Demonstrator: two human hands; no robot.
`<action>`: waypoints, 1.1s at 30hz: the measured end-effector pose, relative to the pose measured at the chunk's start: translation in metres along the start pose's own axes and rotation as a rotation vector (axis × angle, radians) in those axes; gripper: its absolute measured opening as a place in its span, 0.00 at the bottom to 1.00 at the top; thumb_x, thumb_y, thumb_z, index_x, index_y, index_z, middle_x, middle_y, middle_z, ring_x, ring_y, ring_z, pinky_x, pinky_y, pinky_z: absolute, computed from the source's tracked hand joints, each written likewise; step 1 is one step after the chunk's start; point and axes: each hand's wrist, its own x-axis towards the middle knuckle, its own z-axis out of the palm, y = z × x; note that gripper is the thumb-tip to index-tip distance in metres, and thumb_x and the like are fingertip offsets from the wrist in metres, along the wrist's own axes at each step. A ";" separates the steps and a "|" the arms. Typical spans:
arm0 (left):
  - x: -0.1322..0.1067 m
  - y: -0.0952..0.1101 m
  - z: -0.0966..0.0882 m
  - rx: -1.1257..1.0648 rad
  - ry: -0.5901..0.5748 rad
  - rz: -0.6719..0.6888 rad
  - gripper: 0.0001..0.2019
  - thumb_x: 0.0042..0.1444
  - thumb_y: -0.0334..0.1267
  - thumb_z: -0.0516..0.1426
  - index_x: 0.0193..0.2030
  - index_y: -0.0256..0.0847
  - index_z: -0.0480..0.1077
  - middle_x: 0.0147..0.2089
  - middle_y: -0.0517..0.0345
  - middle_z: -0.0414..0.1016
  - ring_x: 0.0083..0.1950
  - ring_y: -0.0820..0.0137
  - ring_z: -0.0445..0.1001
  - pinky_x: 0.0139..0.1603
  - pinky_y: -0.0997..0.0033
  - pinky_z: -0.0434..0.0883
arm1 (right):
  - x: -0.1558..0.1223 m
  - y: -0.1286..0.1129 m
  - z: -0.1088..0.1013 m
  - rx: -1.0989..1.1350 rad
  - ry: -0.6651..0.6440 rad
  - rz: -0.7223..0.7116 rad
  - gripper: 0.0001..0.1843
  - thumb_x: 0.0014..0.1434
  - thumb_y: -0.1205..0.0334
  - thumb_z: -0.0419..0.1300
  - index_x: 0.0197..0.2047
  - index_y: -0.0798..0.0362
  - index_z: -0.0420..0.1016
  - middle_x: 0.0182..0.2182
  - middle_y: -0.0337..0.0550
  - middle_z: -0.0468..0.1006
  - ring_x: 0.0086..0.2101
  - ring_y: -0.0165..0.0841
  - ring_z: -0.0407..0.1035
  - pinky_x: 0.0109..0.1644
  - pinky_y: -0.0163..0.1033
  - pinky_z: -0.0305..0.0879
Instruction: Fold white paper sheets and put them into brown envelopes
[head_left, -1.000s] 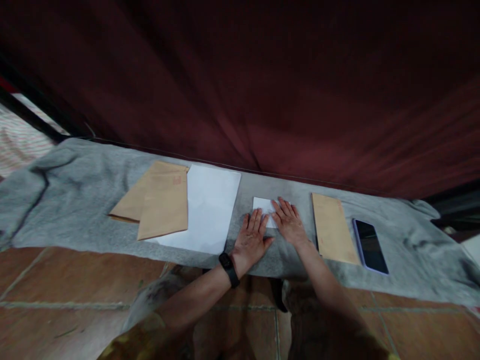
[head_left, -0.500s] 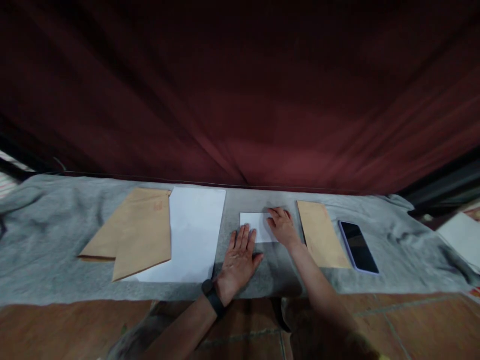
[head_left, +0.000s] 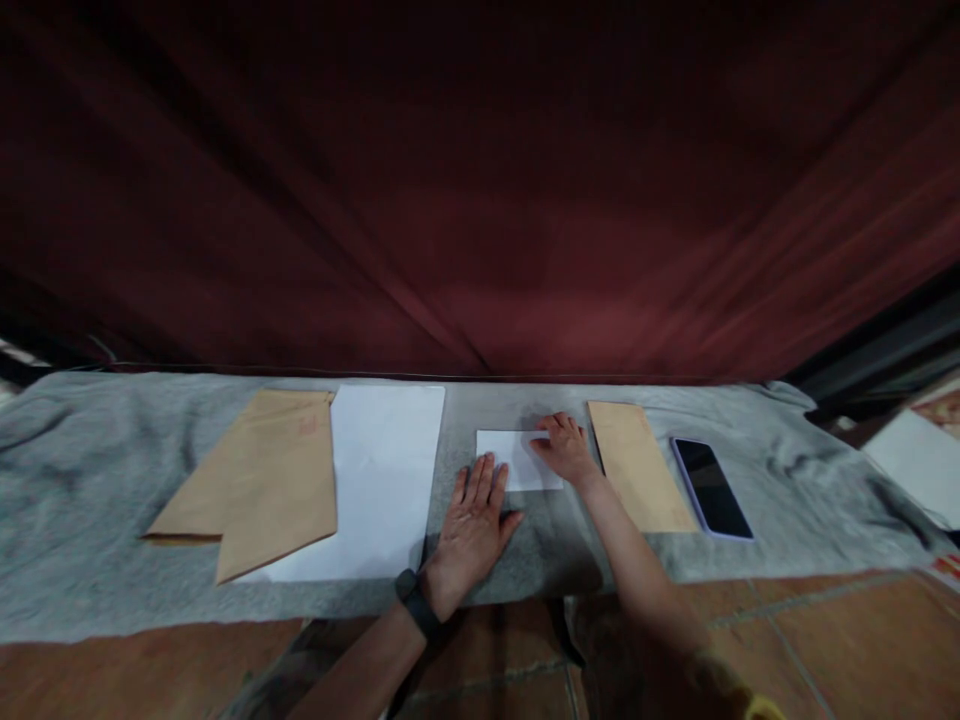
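A small white folded paper (head_left: 517,478) lies on the grey cloth between my hands. My left hand (head_left: 472,525), with a dark watch at the wrist, rests flat, its fingertips on the paper's lower left part. At the paper's right end, my right hand (head_left: 566,448) has its fingers curled over the upper edge and its thumb on the paper. That corner is hidden beneath the hand. Right of my right hand lies a single brown envelope (head_left: 641,465). To the left, several brown envelopes (head_left: 281,480) overlap larger white sheets of paper (head_left: 390,470).
A phone in a lilac case (head_left: 712,490) lies beyond the single envelope. Grey cloth (head_left: 75,500) covers the narrow surface, and a dark red curtain (head_left: 480,220) hangs along its back edge. Tiled floor (head_left: 810,635) shows in front. Something white (head_left: 919,465) stands at far right.
The view has tilted and shifted slightly. Both hands stay at the small paper, with the right hand's fingers a little more curled at its right end.
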 end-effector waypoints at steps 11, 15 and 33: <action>0.010 -0.006 -0.011 -0.224 0.090 -0.091 0.32 0.68 0.48 0.49 0.74 0.35 0.50 0.76 0.40 0.52 0.77 0.57 0.50 0.73 0.50 0.59 | -0.002 0.007 -0.039 0.407 0.030 0.087 0.09 0.61 0.60 0.58 0.40 0.52 0.78 0.27 0.37 0.77 0.30 0.33 0.71 0.33 0.34 0.63; 0.022 0.000 -0.030 -0.717 0.118 -0.277 0.31 0.68 0.50 0.49 0.75 0.43 0.49 0.77 0.49 0.51 0.76 0.61 0.52 0.73 0.55 0.59 | -0.019 -0.018 -0.067 0.636 0.265 0.025 0.12 0.62 0.55 0.57 0.40 0.52 0.78 0.28 0.38 0.77 0.28 0.32 0.70 0.32 0.33 0.64; 0.042 -0.034 -0.042 -1.852 -0.019 -0.877 0.23 0.39 0.39 0.71 0.44 0.37 0.78 0.37 0.55 0.83 0.34 0.68 0.78 0.38 0.70 0.72 | -0.040 -0.017 -0.029 0.899 0.087 0.212 0.22 0.61 0.52 0.59 0.53 0.55 0.77 0.45 0.51 0.80 0.45 0.41 0.74 0.49 0.47 0.72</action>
